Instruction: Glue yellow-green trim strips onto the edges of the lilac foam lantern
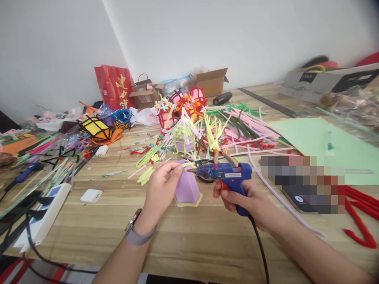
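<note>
My right hand [237,197] is wrapped round the handle of a blue glue gun [233,177], whose nozzle points left at the top of a purple paper form [187,187]. That form stands on the table with a yellow-green edge round its base. My left hand [166,185] pinches a short pale yellow strip [188,164] at the top of the form, close to the nozzle. Just behind stands a lantern [184,136] of green and lilac pipe cleaners.
Loose pipe cleaners [248,126] spread behind the glue gun. A partly blurred phone [299,199] and green sheet [325,138] lie right. A power strip [44,221], white adapter [91,196] and black-framed yellow lantern [96,127] are left. Pliers [226,157] lie behind the gun.
</note>
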Action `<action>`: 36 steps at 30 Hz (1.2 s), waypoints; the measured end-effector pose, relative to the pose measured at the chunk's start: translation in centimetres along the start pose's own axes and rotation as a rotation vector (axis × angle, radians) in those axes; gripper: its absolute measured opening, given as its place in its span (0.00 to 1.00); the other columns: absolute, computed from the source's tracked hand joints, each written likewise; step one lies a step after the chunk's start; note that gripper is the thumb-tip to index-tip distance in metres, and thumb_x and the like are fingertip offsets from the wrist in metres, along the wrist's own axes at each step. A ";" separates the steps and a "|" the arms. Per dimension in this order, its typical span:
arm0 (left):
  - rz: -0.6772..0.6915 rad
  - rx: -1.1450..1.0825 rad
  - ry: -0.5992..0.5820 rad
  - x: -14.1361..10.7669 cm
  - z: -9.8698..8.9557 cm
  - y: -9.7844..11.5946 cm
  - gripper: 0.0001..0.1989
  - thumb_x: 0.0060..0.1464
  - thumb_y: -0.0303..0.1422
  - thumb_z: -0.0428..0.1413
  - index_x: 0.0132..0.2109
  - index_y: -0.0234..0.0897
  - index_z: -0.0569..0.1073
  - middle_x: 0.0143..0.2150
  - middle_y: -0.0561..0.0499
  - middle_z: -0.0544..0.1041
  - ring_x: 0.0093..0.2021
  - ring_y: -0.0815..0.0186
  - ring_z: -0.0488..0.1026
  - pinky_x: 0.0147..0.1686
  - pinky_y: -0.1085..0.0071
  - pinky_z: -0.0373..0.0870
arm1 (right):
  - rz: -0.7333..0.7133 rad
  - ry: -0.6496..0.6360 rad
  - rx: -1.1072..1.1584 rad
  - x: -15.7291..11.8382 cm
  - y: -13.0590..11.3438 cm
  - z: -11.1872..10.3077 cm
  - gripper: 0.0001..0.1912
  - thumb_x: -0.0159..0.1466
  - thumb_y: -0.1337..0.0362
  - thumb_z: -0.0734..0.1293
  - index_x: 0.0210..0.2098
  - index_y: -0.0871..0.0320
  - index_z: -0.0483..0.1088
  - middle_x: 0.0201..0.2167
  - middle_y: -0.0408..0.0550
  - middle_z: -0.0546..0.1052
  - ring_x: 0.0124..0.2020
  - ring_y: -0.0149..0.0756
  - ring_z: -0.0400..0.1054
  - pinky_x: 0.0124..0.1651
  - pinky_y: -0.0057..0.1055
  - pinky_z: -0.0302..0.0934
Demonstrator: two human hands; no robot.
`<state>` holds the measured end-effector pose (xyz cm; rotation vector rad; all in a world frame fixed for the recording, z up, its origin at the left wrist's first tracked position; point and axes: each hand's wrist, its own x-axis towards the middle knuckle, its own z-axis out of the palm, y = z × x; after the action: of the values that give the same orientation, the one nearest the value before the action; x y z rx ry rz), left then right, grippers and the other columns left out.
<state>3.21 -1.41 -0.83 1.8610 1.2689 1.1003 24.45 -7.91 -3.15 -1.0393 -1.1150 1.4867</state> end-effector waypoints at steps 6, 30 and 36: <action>0.011 -0.007 0.009 0.0 0.2 0.0 0.12 0.59 0.38 0.51 0.37 0.38 0.77 0.39 0.49 0.78 0.42 0.62 0.72 0.41 0.68 0.67 | 0.005 0.004 0.006 0.0 0.2 -0.1 0.19 0.53 0.51 0.74 0.33 0.59 0.71 0.28 0.45 0.73 0.19 0.24 0.57 0.23 0.27 0.51; 0.014 -0.005 -0.020 -0.1 0.2 0.2 0.13 0.60 0.38 0.51 0.37 0.37 0.77 0.39 0.47 0.79 0.42 0.61 0.73 0.38 0.69 0.67 | 0.009 0.023 -0.008 0.0 0.2 0.4 0.25 0.52 0.43 0.73 0.30 0.58 0.66 0.23 0.40 0.68 0.18 0.23 0.55 0.22 0.27 0.49; 0.018 -0.010 -0.020 -0.2 0.2 0.3 0.12 0.59 0.38 0.51 0.37 0.37 0.77 0.38 0.49 0.78 0.42 0.61 0.73 0.40 0.69 0.67 | 0.020 0.049 0.001 0.0 0.3 0.3 0.25 0.51 0.43 0.73 0.30 0.58 0.66 0.22 0.39 0.67 0.18 0.23 0.55 0.22 0.26 0.49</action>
<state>3.45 -1.70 -0.70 1.8750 1.2351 1.0936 24.06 -7.99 -3.41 -1.0828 -1.0722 1.4698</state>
